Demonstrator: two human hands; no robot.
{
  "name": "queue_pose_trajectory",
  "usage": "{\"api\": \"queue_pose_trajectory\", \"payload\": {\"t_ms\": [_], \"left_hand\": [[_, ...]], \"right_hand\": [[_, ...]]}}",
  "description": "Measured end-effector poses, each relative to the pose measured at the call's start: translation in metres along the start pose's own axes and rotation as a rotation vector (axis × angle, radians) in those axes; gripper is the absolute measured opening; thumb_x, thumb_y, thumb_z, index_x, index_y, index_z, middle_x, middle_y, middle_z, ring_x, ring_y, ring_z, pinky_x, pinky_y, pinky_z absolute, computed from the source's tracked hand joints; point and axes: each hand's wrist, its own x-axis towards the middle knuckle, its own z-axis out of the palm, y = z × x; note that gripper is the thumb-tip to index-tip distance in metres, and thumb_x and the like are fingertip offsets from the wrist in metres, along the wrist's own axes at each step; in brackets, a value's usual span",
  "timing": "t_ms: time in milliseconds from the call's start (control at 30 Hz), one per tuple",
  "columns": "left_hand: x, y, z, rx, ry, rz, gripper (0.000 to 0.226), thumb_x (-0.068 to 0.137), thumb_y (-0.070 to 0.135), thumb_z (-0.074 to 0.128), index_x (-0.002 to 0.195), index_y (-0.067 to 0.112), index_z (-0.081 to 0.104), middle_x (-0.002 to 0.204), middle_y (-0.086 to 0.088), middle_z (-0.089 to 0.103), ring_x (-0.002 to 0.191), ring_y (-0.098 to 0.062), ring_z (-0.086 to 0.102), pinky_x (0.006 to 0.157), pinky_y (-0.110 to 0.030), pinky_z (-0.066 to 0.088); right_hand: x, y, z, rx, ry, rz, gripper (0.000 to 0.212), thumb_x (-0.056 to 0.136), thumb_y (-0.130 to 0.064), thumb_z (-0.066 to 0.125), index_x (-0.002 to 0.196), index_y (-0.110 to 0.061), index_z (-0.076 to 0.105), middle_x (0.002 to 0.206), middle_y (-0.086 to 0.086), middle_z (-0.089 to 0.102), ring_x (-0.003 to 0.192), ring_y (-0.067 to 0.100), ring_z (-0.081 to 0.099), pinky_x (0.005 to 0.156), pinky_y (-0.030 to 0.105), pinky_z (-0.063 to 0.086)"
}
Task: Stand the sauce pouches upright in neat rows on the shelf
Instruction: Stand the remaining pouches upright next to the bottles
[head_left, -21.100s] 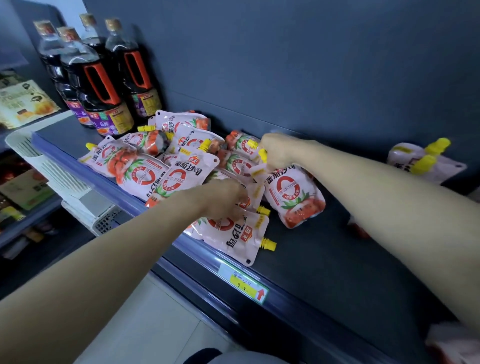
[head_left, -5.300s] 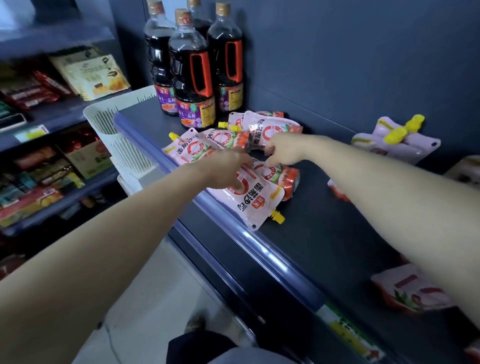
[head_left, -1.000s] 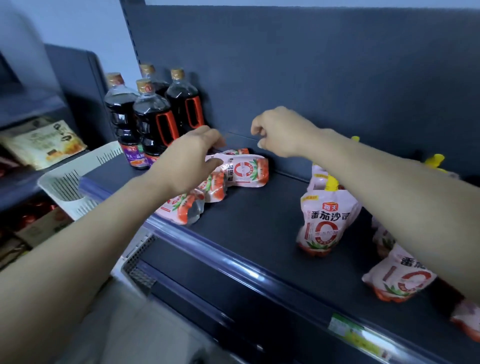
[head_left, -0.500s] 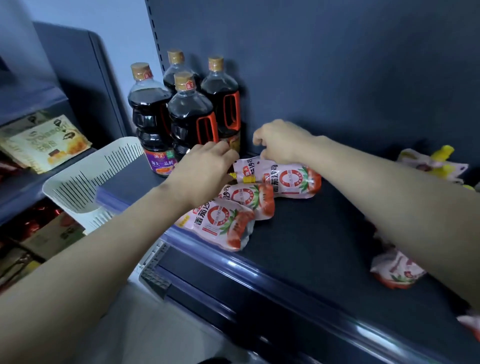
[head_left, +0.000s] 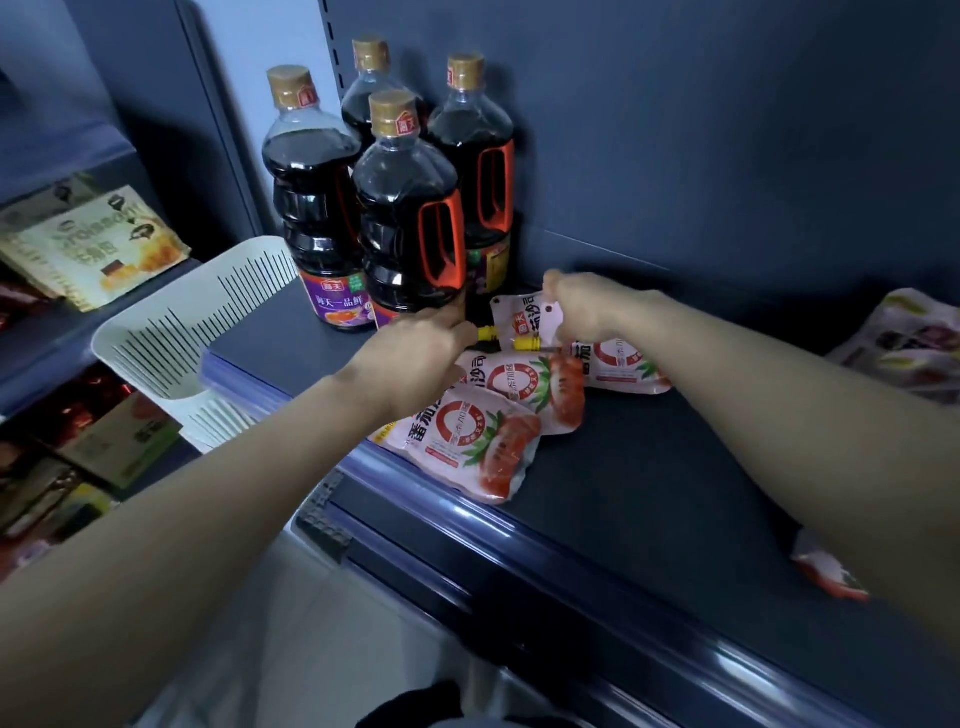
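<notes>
Dark shelf (head_left: 649, 499), and three sauce pouches (head_left: 467, 441) lie flat in a pile near its front left edge. The right hand (head_left: 587, 306) pinches the back pouch's top; the left hand (head_left: 410, 358) rests curled on the pile, grip unclear. I'd lift by the top and seat the base flat. Soy bottles (head_left: 410, 208) crowd the back left corner, so go easy there.

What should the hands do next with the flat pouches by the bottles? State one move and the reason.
Probably lift the back pouch upright by its top corner: the right hand seems to pinch it already, and three pouches lie flat beside the bottles.
</notes>
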Motion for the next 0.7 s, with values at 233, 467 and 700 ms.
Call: {"api": "queue_pose_trajectory", "payload": {"t_ms": [233, 467, 700], "left_hand": [[0.023, 0.011, 0.009, -0.137, -0.069, -0.031, 0.034, 0.089, 0.014, 0.055, 0.123, 0.009, 0.052, 0.116, -0.013, 0.052, 0.107, -0.031, 0.053, 0.088, -0.044, 0.046], [0.073, 0.027, 0.013, -0.193, -0.086, -0.102, 0.032, 0.089, 0.011, 0.053, 0.120, 0.004, 0.052, 0.121, -0.018, 0.052, 0.106, -0.036, 0.055, 0.087, -0.039, 0.046], [0.118, 0.029, 0.035, -0.003, -0.274, -0.188, 0.037, 0.087, 0.015, 0.056, 0.121, 0.000, 0.050, 0.121, -0.021, 0.057, 0.108, -0.035, 0.059, 0.082, -0.036, 0.049]], "right_hand": [[0.001, 0.022, -0.007, 0.072, 0.048, -0.081, 0.023, 0.079, -0.005, 0.071, 0.102, -0.007, 0.069, 0.105, 0.012, 0.068, 0.092, 0.026, 0.060, 0.071, 0.028, 0.046], [-0.034, 0.062, -0.052, 0.074, 0.191, -0.011, 0.014, 0.085, -0.003, 0.061, 0.083, -0.017, 0.057, 0.086, 0.001, 0.052, 0.083, 0.021, 0.048, 0.058, 0.025, 0.035], [-0.059, 0.100, -0.054, 0.085, 0.296, 0.150, 0.020, 0.085, 0.000, 0.056, 0.078, -0.018, 0.050, 0.092, 0.005, 0.055, 0.083, 0.026, 0.053, 0.066, 0.027, 0.039]]}}
